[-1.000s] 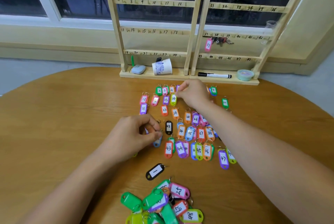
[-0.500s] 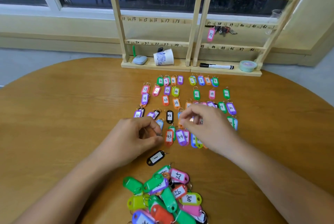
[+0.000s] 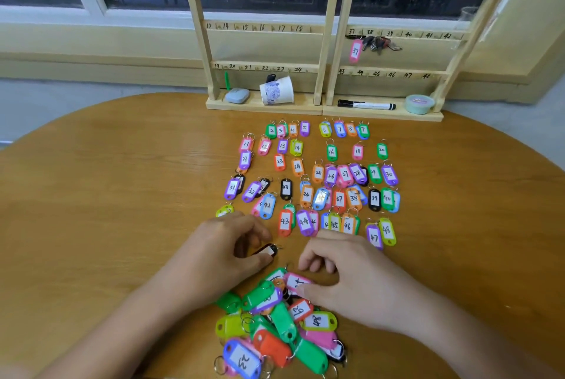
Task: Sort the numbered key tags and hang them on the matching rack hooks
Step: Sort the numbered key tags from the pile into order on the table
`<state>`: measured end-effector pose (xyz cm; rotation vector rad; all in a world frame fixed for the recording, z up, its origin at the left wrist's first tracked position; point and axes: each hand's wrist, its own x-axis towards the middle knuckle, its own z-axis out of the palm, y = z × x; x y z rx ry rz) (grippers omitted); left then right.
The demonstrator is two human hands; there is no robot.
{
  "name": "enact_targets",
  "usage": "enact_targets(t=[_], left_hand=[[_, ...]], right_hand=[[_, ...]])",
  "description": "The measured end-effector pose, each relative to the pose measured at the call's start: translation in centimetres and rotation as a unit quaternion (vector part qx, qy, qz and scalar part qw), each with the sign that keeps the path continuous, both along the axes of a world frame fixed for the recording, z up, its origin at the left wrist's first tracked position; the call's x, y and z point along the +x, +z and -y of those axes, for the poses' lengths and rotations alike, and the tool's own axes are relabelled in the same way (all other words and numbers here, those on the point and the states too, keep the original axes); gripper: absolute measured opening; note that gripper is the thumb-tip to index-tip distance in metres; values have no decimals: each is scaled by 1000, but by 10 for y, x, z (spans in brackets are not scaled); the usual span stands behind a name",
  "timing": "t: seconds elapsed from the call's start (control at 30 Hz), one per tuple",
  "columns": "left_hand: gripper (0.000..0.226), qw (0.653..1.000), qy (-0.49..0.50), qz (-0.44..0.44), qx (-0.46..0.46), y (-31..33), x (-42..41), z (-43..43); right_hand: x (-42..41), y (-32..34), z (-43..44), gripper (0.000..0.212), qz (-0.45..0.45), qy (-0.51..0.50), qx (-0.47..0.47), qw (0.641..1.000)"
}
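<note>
Sorting numbered key tags at a round wooden table (image 3: pixel 91 195). Gripping a black key tag (image 3: pixel 268 252) in the left hand (image 3: pixel 226 252), thumb and curled fingers closing round it, just beyond the unsorted pile (image 3: pixel 275 329) of coloured tags at the near edge. Hovering over that pile with the right hand (image 3: pixel 348 278), fingers curled and thumb touching a pink tag (image 3: pixel 294 281) lying on top; impossible to tell whether grasping it or merely resting on it.

Displaying, farther up the table, sorted tags in rows (image 3: pixel 321 177), running from 2 at the far side to 48 nearest the hands, several overlapping. Facing a two-panel wooden rack (image 3: pixel 324 30) at the table's far edge, against the window, its rails hand-numbered.

Hanging below the 37 mark on the right panel: a pink tag marked 37 (image 3: pixel 355 51), just beside a bunch of keys (image 3: pixel 379 43). Sitting on the rack's base: a grey-blue case (image 3: pixel 237 95), a tilted paper cup (image 3: pixel 276 91), a black marker (image 3: pixel 367 104) and a small green tub (image 3: pixel 419 103).
</note>
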<state>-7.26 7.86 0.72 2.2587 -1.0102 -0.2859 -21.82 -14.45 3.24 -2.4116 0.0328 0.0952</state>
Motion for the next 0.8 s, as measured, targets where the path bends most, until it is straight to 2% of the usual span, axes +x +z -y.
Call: enact_targets(t=[0.17,0.3,0.5,0.67,0.8], left_hand=[[18,1000,9,14,8,1,-6,4],[19,1000,18,-10,24,3,-6,6],[7,998,32,-58,1,12,-3,9],[7,995,73,-63,-12,26,12,15],[8,988,105,-101,-51,37,37,25]], right_hand=[[3,5,-1,14,-32,12,2,999],[5,7,0,12,-52,18,20,998],[8,3,16,10,-68,5,109,992],[21,4,41,12,-13,-53,161,985],[35,13,63,10,32,-108,199,973]])
